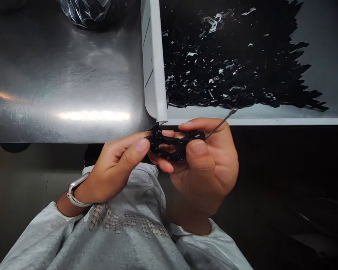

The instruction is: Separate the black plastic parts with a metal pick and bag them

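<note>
Between both hands, just in front of the bin's near corner, is a black openwork plastic part [169, 141] with gaps through its middle. My left hand [124, 161] pinches its left end between thumb and fingers. Gripping the right end is my right hand [211, 161], its thumb on top and fingers behind. A thin metal rod-like tool [221, 123] sticks out up and to the right from my right hand; its other end is hidden there, so its kind does not show.
A white-walled bin [160, 71] at the upper right holds a heap of black plastic pieces [228, 63]. To its left lies a scratched metal tabletop [95, 82], with a clear plastic bag [84, 11] of dark contents at the back.
</note>
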`<control>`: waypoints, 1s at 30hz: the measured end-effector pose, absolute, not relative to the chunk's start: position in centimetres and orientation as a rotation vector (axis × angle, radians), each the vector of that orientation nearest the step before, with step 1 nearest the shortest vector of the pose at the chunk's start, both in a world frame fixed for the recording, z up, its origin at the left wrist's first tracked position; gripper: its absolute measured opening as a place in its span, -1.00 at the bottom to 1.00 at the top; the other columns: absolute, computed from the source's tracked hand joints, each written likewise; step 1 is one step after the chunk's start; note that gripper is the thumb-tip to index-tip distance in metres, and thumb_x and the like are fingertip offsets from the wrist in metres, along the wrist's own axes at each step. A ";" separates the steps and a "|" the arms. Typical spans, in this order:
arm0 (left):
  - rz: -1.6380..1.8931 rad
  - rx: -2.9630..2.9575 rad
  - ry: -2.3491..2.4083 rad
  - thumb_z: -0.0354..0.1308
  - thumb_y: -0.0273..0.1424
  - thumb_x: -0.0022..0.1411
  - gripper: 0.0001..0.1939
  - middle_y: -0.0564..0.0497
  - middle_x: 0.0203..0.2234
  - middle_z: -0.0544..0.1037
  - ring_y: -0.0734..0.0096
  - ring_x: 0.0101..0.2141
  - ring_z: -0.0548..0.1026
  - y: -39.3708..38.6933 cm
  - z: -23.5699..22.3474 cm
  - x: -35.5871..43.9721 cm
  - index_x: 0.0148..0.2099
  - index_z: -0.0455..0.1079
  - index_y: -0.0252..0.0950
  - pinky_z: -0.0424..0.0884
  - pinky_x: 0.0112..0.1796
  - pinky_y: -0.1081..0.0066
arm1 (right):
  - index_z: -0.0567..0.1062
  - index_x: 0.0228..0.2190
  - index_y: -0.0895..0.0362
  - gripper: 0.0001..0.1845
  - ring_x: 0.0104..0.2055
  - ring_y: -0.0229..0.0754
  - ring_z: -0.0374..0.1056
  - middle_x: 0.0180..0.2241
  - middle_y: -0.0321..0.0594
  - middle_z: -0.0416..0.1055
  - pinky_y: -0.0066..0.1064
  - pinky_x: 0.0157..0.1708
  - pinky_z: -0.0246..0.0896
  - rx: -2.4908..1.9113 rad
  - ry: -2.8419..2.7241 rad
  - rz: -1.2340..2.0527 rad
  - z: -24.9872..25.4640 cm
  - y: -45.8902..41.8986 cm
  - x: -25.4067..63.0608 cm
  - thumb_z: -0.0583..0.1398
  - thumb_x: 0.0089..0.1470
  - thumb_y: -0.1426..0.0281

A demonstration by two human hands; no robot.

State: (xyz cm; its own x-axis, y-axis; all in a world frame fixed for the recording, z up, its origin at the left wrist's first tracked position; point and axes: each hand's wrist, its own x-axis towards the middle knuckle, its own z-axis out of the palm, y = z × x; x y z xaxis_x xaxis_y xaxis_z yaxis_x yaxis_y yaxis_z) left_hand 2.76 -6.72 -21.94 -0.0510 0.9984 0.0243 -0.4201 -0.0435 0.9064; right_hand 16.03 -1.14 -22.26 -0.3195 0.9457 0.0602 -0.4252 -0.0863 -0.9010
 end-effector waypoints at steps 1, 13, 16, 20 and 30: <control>1.439 0.880 0.904 -0.03 -0.23 0.57 -0.58 -0.06 -0.31 0.71 0.23 -0.20 0.66 -6.7 -21.9 2.8 0.18 0.61 -0.17 0.58 -0.06 0.26 | 0.53 -0.17 -0.05 -0.95 -0.61 -0.22 0.40 -0.50 -0.37 0.56 -0.44 -0.69 0.10 -0.718 -1.081 1.634 -22.3 -1.2 16.0 0.25 0.33 0.29; 1.371 0.712 0.659 0.24 -0.17 0.42 -0.69 0.10 -0.56 0.47 0.46 -0.40 0.57 -5.1 -22.8 2.3 0.06 0.64 -0.18 0.59 -0.24 0.44 | 0.49 -0.26 -0.02 -0.85 -0.72 -0.33 0.11 -0.53 -0.39 0.52 -0.50 -0.76 0.04 -0.715 -1.018 1.758 -21.5 -0.4 15.8 0.35 0.22 0.23; 1.361 0.681 0.613 0.29 -0.19 0.39 -0.75 0.12 -0.55 0.47 0.52 -0.42 0.54 -4.7 -22.9 2.2 0.02 0.65 -0.13 0.59 -0.21 0.45 | 0.46 -0.26 -0.04 -0.83 -0.72 -0.33 0.10 -0.58 -0.43 0.46 -0.52 -0.76 0.04 -0.691 -1.023 1.821 -21.2 -0.2 15.8 0.35 0.21 0.22; 1.364 0.703 0.695 0.31 -0.11 0.35 -0.71 0.09 -0.53 0.50 0.53 -0.46 0.48 -4.6 -22.8 2.0 -0.07 0.65 -0.19 0.57 -0.27 0.46 | 0.46 -0.27 -0.04 -0.78 -0.72 -0.35 0.01 -0.65 -0.51 0.22 -0.56 -0.77 -0.01 -0.742 -1.042 1.833 -21.3 -0.2 16.0 0.37 0.19 0.18; 1.335 0.792 0.795 0.30 0.01 0.29 -0.58 0.02 -0.54 0.55 0.40 -0.47 0.52 -5.1 -23.3 1.3 -0.05 0.64 -0.23 0.57 -0.33 0.39 | 0.46 -0.24 -0.03 -0.79 -0.73 -0.32 0.06 -0.67 -0.50 0.16 -0.56 -0.80 -0.07 -0.659 -1.056 1.855 -21.2 -0.3 16.4 0.36 0.18 0.20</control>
State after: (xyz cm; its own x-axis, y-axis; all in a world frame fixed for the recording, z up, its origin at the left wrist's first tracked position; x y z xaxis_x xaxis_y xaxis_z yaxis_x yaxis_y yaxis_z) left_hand 1.34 -5.14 -23.28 0.0693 0.9967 -0.0415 -0.5113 0.0712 0.8564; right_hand 16.35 -0.28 -21.20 -0.4747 0.8799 -0.0227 -0.4295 -0.2541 -0.8666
